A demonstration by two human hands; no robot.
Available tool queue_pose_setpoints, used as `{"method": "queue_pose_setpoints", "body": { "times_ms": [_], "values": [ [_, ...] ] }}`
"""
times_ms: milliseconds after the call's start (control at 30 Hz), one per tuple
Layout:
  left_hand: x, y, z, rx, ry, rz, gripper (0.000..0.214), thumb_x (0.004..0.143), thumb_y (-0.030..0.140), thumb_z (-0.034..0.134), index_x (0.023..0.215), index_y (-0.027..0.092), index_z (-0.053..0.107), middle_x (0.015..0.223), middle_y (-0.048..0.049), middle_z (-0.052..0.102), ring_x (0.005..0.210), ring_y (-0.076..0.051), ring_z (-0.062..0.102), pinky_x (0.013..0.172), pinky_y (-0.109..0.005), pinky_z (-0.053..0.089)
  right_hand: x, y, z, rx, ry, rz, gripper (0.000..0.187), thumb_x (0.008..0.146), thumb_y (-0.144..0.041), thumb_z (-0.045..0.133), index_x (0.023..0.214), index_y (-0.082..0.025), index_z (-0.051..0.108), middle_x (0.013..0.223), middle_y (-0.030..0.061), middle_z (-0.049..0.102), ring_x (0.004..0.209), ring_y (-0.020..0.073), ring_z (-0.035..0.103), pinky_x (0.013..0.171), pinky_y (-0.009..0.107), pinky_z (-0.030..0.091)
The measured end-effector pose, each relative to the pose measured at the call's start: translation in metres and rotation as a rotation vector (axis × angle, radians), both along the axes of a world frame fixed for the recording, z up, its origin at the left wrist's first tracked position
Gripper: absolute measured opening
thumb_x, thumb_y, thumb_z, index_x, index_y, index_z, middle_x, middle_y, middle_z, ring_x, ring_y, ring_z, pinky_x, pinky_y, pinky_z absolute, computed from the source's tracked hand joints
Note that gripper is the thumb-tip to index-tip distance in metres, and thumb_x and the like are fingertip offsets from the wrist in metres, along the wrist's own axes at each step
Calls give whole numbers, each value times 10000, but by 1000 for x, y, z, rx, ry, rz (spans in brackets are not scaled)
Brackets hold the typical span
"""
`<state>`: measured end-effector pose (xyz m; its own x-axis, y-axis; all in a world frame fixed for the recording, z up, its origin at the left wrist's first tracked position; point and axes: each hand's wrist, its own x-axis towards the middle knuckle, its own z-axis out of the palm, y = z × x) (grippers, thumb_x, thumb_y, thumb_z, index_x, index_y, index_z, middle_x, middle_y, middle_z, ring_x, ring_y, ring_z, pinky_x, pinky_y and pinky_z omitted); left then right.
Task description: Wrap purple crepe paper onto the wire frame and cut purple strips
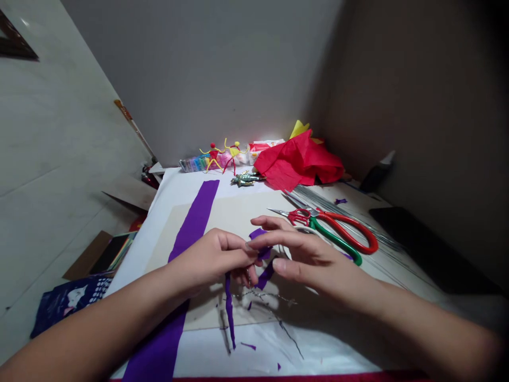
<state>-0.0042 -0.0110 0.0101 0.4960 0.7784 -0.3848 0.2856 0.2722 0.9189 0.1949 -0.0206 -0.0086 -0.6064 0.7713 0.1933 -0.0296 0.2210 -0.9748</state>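
My left hand is closed in a pinch on a thin strip of purple crepe paper that hangs down from its fingers. My right hand meets it from the right, with finger and thumb pinched on a small purple paper piece at the top of the same strip. Both hands hover just above a beige card sheet. A long wide purple crepe strip lies flat under my left forearm. A thin wire lies on the table below my hands.
Scissors with a red and a green handle lie just right of my hands, beside a bundle of thin wires. Crumpled red and yellow crepe paper, two small wire figures and a silver figure sit at the back. Books lie at left.
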Motion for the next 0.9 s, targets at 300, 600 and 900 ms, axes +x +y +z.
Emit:
{"method": "queue_pose_setpoints", "body": {
  "times_ms": [300, 600, 900],
  "values": [
    [5, -6, -7, -75, -181, 63, 136, 719, 162, 590, 605, 108, 638, 513, -4, 608, 464, -84, 549, 484, -181, 398, -5, -7, 6, 49, -136, 81, 369, 848, -279, 562, 1214, -327, 556, 1451, 25, 256, 1375, 212, 140, 1065, 391, 250],
    [-3, -4, -9, -94, -271, 111, 98, 739, 155, 594, 699, 94, 659, 583, -24, 639, 456, -64, 542, 470, -162, 401, -6, 0, -3, 47, -48, -55, 301, 852, -313, 558, 1148, -297, 610, 1344, 40, 443, 1338, 217, 252, 1059, 422, 293],
    [-8, 1, -5, -179, -241, 132, 74, 649, 180, 675, 682, 123, 642, 456, 26, 557, 366, -37, 454, 382, -128, 338, -5, 2, -5, -371, 242, -93, 325, 853, -352, 546, 1160, -256, 588, 1267, 75, 536, 1206, 253, 445, 1038, 460, 281]
  ]
}}
